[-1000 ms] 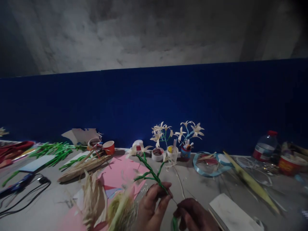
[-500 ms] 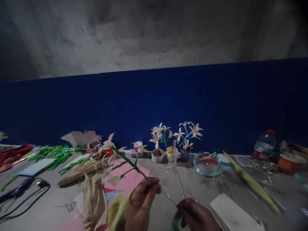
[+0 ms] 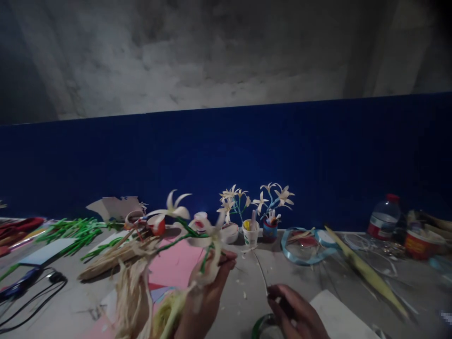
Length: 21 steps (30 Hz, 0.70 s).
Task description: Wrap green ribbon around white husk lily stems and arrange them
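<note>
Cream petals on branching, green-wrapped stems make up one flower spray (image 3: 187, 228), just in front of and to the left of the white paper cup (image 3: 250, 233). That cup bears a small green printed mark, too tiny for me to read. Well to its right, the clear plastic bottle with a red cap (image 3: 384, 219) wears a red-and-white label, and the round red tub (image 3: 422, 244) beside it shows yellow lettering — both blurred beyond reading. Nearer me than the cup, the left hand (image 3: 208, 287) has thumb and fingers pinched on the spray's stem; one bloom hangs across that hand, hiding the exact grip. Right of there, and also nearer than the cup, the right hand (image 3: 298, 313) curls its fingers just beside a ring of green tape (image 3: 259, 326) — whether they pinch anything, I can't tell.
</note>
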Tool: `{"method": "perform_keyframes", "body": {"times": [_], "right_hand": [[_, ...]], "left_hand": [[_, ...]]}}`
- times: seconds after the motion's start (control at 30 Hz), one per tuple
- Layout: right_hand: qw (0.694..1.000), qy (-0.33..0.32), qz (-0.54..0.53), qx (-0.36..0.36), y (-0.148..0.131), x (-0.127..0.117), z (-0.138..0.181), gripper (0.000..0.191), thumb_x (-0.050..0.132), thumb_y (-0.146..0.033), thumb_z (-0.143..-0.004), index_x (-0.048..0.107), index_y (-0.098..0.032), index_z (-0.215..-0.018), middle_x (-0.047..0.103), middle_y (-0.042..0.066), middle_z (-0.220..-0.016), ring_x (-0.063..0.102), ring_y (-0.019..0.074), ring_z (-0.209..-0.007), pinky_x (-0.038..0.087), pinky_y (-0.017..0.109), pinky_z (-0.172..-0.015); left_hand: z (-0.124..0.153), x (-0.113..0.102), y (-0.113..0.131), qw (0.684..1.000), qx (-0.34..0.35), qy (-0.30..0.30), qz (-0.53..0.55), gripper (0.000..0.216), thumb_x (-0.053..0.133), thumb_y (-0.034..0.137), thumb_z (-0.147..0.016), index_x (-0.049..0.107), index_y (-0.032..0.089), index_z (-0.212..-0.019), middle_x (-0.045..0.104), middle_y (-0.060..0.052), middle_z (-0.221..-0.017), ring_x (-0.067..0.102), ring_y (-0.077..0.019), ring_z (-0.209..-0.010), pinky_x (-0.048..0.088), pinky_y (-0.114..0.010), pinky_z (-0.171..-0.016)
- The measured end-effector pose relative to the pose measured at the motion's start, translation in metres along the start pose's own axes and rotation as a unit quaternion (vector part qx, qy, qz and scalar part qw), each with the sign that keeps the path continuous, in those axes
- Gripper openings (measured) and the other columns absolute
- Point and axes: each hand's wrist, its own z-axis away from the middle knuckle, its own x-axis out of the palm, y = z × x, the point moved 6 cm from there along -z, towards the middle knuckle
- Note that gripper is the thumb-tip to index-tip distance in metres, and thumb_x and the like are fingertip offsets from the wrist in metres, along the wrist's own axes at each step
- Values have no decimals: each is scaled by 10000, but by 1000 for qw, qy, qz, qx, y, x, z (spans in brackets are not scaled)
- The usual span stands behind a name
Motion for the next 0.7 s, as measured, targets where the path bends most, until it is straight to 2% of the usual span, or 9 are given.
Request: {"method": "perform_keyframes", "body": {"times": [0.13, 0.27, 0.37, 0.47, 0.53, 0.63, 0.7], "right_hand": [[995, -25, 6, -92, -30, 8, -19, 187, 615, -361, -854, 688, -242, -977, 734, 63, -951, 680, 184, -669, 549, 252, -692], [995, -32, -9, -91, -33, 18, -35, 189, 600, -354, -865, 698, -225, -964, 736, 48, -831, 686, 191, -664, 552, 250, -656], [995, -27, -27, -90, -27, 18, -41, 240, 587, -408, -870, 714, -209, -917, 746, 64, -804, 708, 222, -727, 564, 261, -664], [995, -8, -38, -91, -21, 13, -44, 288, 600, -423, -862, 713, -187, -984, 769, 105, -897, 725, 247, -798, 578, 293, -727], [995, 7, -41, -89, -18, 7, -46, 264, 602, -406, -870, 714, -185, -959, 774, 108, -901, 732, 240, -779, 583, 288, -712], [994, 46, -41, -91, -14, -8, -51, 247, 616, -418, -860, 707, -190, -886, 772, 98, -866, 733, 237, -776, 584, 280, -705], [992, 74, -39, -92, -11, -22, -55, 249, 611, -426, -861, 695, -191, -859, 761, 82, -817, 726, 224, -751, 582, 270, -694]], "left_hand": [[8, 21, 1, 998, 55, -15, -18, 109, 633, 222, -848, 735, 245, -881, 755, -49, -861, 706, -217, -836, 575, -312, -755], [13, 34, 4, 993, 112, -16, -26, 256, 655, 145, -788, 729, 245, -1012, 760, -95, -1013, 705, -274, -948, 571, -397, -846], [8, 44, 12, 986, 162, -29, -2, 308, 614, 110, -787, 703, 219, -1061, 752, -116, -1046, 700, -271, -974, 575, -387, -838], [-4, 59, 14, 992, 116, -49, -22, 271, 587, 85, -794, 714, 220, -992, 763, -101, -999, 709, -257, -945, 576, -368, -831], [-10, 68, 14, 995, 74, -64, -35, 223, 600, 120, -809, 713, 215, -976, 754, -108, -998, 718, -244, -877, 581, -359, -805], [-10, 78, 15, 992, 82, -93, 1, 259, 615, 224, -844, 667, 191, -1096, 694, -149, -1116, 709, -210, -801, 578, -349, -793], [-5, 82, 9, 990, 96, -100, 31, 263, 607, 265, -860, 655, 194, -1109, 693, -145, -1103, 695, -201, -791, 568, -334, -784]]}}
